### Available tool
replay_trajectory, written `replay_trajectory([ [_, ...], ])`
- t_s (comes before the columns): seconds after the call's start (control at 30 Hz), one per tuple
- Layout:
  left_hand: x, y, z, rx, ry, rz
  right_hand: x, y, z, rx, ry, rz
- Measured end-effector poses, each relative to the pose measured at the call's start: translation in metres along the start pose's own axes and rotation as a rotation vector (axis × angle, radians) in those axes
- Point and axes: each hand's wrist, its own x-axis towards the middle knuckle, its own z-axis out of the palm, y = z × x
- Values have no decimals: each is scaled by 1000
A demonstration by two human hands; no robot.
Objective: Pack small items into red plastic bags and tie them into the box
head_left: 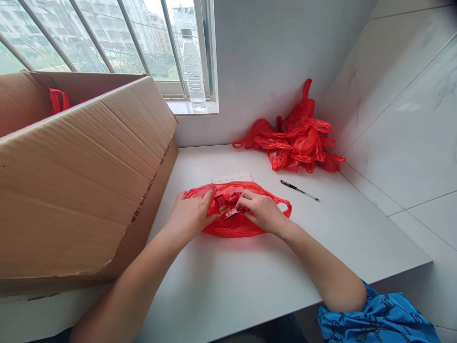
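The cardboard carton (82, 190) stands at 9 o'clock from the open red bag (233, 232), open side up; a red plastic handle (60, 100) shows inside, remaining contents hidden. The left hand (191, 212) is at the bag's 9 o'clock edge, fingers and thumb spread, presumably to keep the mouth wide. At 11 o'clock, a capped clear bottle (193, 71) stands upright on the window sill (176, 107); its fill level cannot be read. The bag lies on the white table (221, 281), between both hands, and contains small wrapped packets (222, 204). A paper sheet (235, 178) lies at its 12 o'clock edge. The right hand (264, 211) enters from 3 o'clock, fingers bent down at the packets; whether they grip one cannot be told. At 1 o'clock, the heaped red bags (298, 138) rest near the wall, probably to leave working room; contents not visible. The pen (300, 190) lies between 2 and 3 o'clock, apart from the bag
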Motion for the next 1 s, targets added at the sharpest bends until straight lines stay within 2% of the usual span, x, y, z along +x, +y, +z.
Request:
replay_trajectory([
  [0.23,5,12,0,29,162,112,-5,3,-6,97,-72,-30],
  [0.37,8,17,8,54,211,190,-2,6,-1,52,8,47],
  [0.47,11,15,17,65,211,205,1,10,2,-55,64,162],
  [0.57,14,13,24,66,180,190,1,14,4,-179,-8,242],
  [0.7,18,11,29,81,166,161,1,17,7,-225,-79,229],
  [0.87,18,7,30,96,195,158,2,15,5,-173,-22,201],
  [1.0,18,10,30,73,216,129,2,12,2,-179,31,252],
])
